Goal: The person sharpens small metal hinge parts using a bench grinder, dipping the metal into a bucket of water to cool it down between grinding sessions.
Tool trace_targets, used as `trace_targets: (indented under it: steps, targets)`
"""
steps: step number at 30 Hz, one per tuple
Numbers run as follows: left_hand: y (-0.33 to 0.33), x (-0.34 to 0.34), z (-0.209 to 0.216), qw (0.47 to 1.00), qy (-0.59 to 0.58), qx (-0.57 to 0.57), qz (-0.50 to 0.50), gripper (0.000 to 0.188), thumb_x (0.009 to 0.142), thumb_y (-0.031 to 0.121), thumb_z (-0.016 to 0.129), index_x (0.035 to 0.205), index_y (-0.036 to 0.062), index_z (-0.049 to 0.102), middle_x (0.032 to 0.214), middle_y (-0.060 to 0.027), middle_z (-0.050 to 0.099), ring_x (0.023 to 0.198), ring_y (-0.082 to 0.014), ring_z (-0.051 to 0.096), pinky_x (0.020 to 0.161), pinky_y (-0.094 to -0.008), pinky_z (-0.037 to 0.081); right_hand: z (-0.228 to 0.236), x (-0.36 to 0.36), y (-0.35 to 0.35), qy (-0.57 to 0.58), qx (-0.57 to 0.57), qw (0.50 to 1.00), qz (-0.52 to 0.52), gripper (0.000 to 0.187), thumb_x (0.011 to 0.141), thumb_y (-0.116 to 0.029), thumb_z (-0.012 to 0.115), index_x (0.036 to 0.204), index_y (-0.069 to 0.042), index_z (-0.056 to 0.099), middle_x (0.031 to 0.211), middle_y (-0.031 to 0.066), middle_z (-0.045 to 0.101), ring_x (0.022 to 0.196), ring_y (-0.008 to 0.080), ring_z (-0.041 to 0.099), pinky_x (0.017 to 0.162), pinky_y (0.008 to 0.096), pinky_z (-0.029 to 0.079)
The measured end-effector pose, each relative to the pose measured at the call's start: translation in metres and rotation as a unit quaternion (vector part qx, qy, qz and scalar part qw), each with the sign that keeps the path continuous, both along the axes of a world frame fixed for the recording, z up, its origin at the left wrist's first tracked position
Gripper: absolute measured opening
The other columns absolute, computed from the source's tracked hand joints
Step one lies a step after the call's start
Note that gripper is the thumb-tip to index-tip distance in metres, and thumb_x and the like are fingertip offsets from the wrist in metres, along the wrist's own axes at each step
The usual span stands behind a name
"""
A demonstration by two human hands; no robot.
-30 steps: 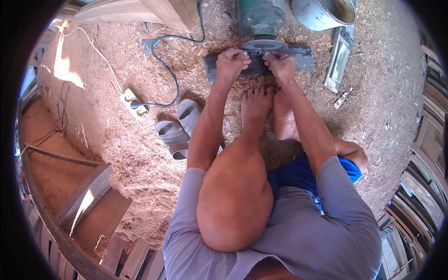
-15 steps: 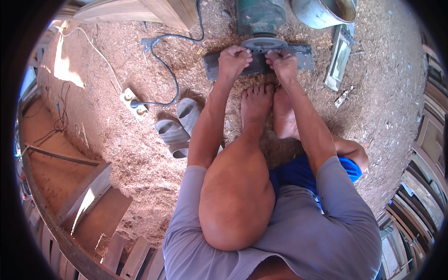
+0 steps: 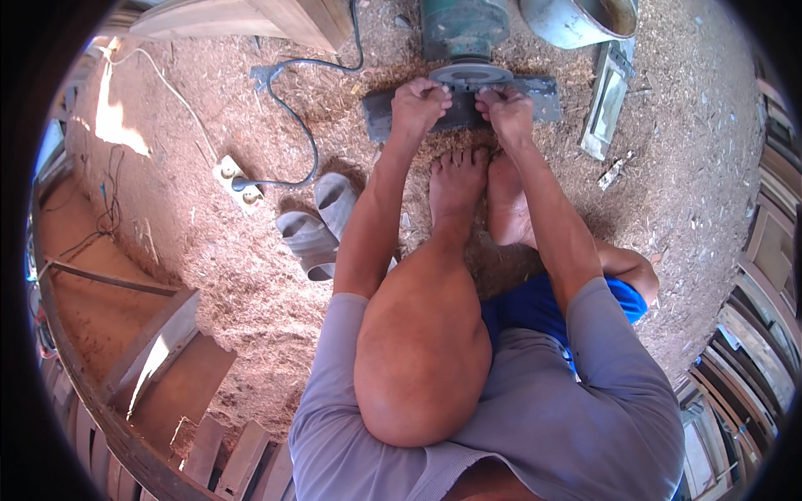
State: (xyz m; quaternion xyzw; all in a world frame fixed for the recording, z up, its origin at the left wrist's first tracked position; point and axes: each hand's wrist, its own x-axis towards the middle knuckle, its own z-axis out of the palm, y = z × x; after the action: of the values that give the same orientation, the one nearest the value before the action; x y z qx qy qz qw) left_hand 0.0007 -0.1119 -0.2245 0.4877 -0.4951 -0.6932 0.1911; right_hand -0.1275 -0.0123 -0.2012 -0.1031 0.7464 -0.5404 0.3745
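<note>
A green grinder motor [image 3: 464, 29] stands on the ground ahead of me, with a round grey grinding wheel [image 3: 470, 73] on its near end. Just at the wheel's near side, a thin dark strip with small holes [image 3: 466, 88] spans the gap between my fingertips. My left hand [image 3: 421, 104] pinches its left end, fingers curled. The right end is pinched by my right hand [image 3: 506, 105]. The fingers cover most of the strip, so its exact kind is unclear. Under both hands lies a long dark flat plate [image 3: 545, 102].
A power strip [image 3: 238, 184] with a dark plug and cable [image 3: 311, 138] lies to the left. Grey slippers [image 3: 311, 238] rest beside my left forearm. At the far right are a pale metal bucket [image 3: 568, 25] and a narrow framed piece [image 3: 607, 108]. Shavings cover the ground [image 3: 259, 317].
The whole picture has shifted very slightly. My hands keep the same pinch at the wheel, with no clear movement of the strip.
</note>
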Motion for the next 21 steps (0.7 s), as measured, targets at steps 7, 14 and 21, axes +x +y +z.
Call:
trace_targets:
  steps: [7, 14, 21]
  targets:
    - [-0.002, 0.004, -0.003, 1.0, 0.018, 0.003, 0.007, 0.018, 0.087, 0.007, 0.059, 0.1, -0.0061, 0.061, 0.086, -0.013, 0.069, 0.073, -0.0167, 0.069, 0.06, -0.0241, 0.056, 0.002, 0.003, -0.003, 0.013, 0.009, 1.0, 0.009, 0.016, 0.085, -0.011, 0.066, 0.091, 0.004, 0.065, 0.08, 0.0085, 0.069, 0.064, 0.0105, 0.064, 0.055, 0.0215, 0.05]
    - [-0.002, 0.009, -0.001, 0.999, 0.041, -0.003, 0.022, 0.019, 0.088, 0.006, 0.058, 0.1, -0.0081, 0.061, 0.086, -0.0149, 0.068, 0.074, -0.0182, 0.07, 0.06, -0.0247, 0.056, -0.003, 0.007, -0.006, 0.013, -0.02, 1.0, 0.0, 0.012, 0.083, -0.007, 0.066, 0.088, 0.004, 0.066, 0.078, 0.0097, 0.07, 0.062, 0.0106, 0.065, 0.05, 0.0219, 0.049]
    - [-0.003, 0.012, 0.001, 0.999, 0.038, 0.0, 0.006, 0.016, 0.091, 0.006, 0.055, 0.102, -0.0067, 0.057, 0.09, -0.0159, 0.066, 0.076, -0.0199, 0.069, 0.062, -0.0238, 0.057, -0.003, 0.01, -0.009, 0.014, -0.016, 1.0, -0.001, 0.012, 0.084, -0.007, 0.066, 0.088, 0.004, 0.067, 0.077, 0.0097, 0.07, 0.062, 0.0106, 0.065, 0.051, 0.0213, 0.049]
